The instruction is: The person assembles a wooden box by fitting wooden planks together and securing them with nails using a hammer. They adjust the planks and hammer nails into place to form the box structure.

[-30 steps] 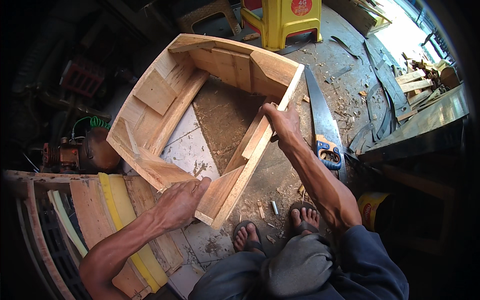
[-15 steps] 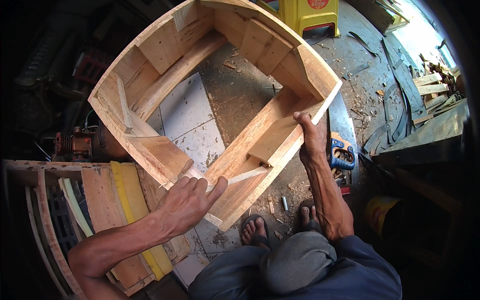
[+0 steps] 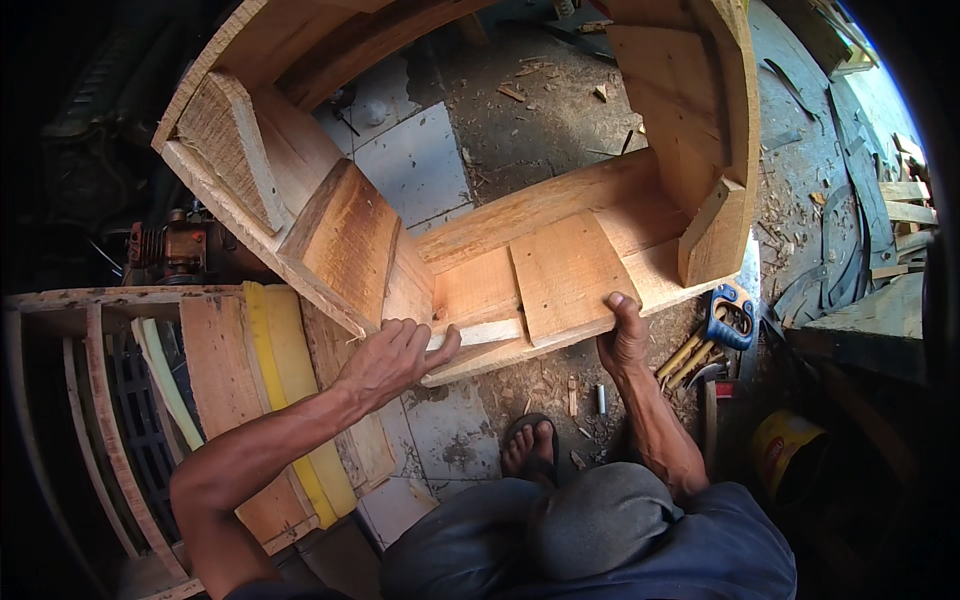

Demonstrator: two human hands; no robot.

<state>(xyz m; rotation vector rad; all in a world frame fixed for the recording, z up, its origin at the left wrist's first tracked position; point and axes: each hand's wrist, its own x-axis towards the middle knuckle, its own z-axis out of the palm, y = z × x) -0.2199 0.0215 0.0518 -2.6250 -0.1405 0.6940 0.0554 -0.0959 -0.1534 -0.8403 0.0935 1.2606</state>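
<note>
A large many-sided frame of raw boards (image 3: pixel 540 205), open in the middle, is held up over the floor, tilted with its inside toward me. My left hand (image 3: pixel 388 362) is closed over its near left corner, with the thumb along a thin pale wood strip (image 3: pixel 482 332) inside the near side. My right hand (image 3: pixel 627 345) grips the near side's lower edge, its thumb over the rim beside a squarish wood block (image 3: pixel 572 280). The fingers beneath are hidden. More blocks line the other sides, such as a reddish-brown one (image 3: pixel 345 225) at the left.
A blue-handled handsaw (image 3: pixel 732 318) lies on the floor at the right, near yellow-handled tools (image 3: pixel 685 358). Slatted woodwork with a yellow strip (image 3: pixel 275 360) stands at the left, before a small machine (image 3: pixel 175 245). A yellow bucket (image 3: pixel 785 450) sits at the right. Wood chips litter the floor.
The frame has turned so its near side runs almost level, and its far part has risen toward me. My right hand has come down and nearer with it; my left keeps its corner.
</note>
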